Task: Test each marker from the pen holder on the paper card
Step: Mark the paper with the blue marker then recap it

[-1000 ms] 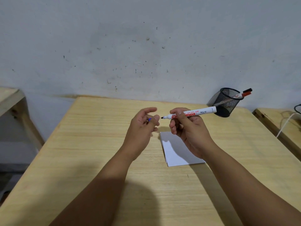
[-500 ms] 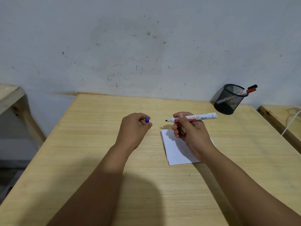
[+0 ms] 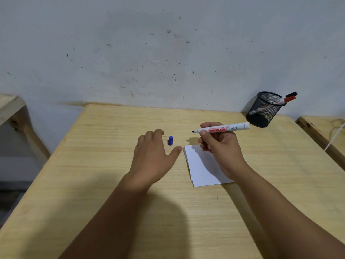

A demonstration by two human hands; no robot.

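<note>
- Left hand (image 3: 153, 156): palm down over the worktop (image 3: 93, 165), fingers relaxed and spread, gripping nothing. Blue cap (image 3: 170, 140) lies loose on the wood just beyond the thumb, apart from the fingers.
- Paper card (image 3: 200, 169): white, flat on the worktop just right of the left thumb, its right part under the right hand. No ink mark visible on the part that shows.
- Right hand (image 3: 218, 144): fingers curled round the white marker (image 3: 222, 128), uncapped, dark tip pointing left, barrel near level and held above the card (not yet touching it).
- Pen holder (image 3: 265, 111): black mesh cup at the far right of the worktop, near the wall, with two more markers (image 3: 288, 97) leaning out of it, one red-capped and one black-capped.
- Risks, as judged: the cap may roll if the left hand brushes it; the card is not held down, so a stroke could drag it; the bare tip could mark wood or skin if lowered off the card.
- Surface and room: pale wood-grain worktop, against a scuffed, speckled grey wall (image 3: 168, 53); a like bench at each side, a white cable (image 3: 334, 137) on the right one.
</note>
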